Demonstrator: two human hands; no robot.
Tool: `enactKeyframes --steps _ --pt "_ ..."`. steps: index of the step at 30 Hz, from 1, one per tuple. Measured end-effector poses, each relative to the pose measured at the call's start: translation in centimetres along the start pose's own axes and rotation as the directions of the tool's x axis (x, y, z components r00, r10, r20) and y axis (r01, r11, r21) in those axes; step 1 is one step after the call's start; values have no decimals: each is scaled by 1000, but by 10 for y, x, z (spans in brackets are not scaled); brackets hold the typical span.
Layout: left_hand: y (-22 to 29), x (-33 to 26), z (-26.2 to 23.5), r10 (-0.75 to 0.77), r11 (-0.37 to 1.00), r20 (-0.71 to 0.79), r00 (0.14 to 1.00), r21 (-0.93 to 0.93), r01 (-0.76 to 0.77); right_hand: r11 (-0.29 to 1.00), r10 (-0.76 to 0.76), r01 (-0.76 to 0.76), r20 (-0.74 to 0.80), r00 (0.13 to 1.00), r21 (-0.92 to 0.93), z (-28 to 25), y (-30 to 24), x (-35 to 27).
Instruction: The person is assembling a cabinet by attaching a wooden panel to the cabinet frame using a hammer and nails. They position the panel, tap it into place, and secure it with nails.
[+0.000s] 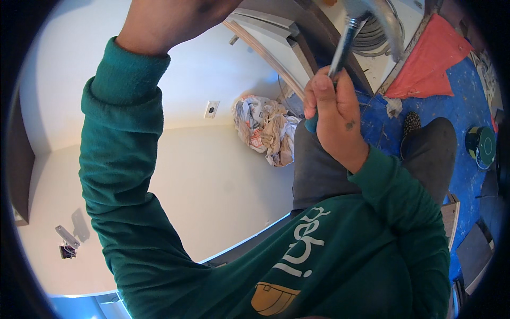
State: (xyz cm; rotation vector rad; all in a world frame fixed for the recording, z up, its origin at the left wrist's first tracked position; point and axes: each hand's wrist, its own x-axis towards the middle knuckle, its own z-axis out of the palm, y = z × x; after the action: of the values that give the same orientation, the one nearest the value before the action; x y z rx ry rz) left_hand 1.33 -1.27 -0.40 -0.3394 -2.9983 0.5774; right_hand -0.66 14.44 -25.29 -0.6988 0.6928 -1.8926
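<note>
My right hand (338, 114) is wrapped round the handle of a claw hammer (348, 42). The hammer points upward, its metal head at the upper edge of the picture and its curved claw toward the right. The grip's lower end shows just beneath my fingers. At the top left, my left hand (172, 24) is raised beside the white wall (196, 69). Only its wrist and back show; the fingers lie beyond the picture's edge. Close to it are a wooden strip (260, 50) and a grey metal channel (265, 21).
Crumpled plastic bags (265, 127) lie against the wall, below a wall socket (211, 109). Blue sheeting (382, 119) covers the floor. On the right are a red cloth (430, 61), a coil of grey cable (372, 37) and a dark green bucket (481, 146). Another box opening (67, 250) hangs loose, lower left.
</note>
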Motion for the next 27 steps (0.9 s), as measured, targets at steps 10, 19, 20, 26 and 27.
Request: enactKeyframes --steps 10,19,20,26,27 --pt "-7 -4 -1 -16 1000 56 998 17 15 996 -5 5 -2 1000 84 -3 -9 10" --pt "-1 2 -2 -55 998 28 998 -33 56 999 -28 28 -10 1000 -18 -1 1 8" --pt "0 3 -2 -58 998 27 998 -37 59 996 -23 24 5 1000 -87 -3 8 12" --pt "8 6 -6 -108 994 70 992 -7 109 999 41 -41 2 999 24 -3 -3 11" --pt "8 7 -6 -105 994 66 992 -6 106 997 40 -39 -4 999 69 -3 -5 10"
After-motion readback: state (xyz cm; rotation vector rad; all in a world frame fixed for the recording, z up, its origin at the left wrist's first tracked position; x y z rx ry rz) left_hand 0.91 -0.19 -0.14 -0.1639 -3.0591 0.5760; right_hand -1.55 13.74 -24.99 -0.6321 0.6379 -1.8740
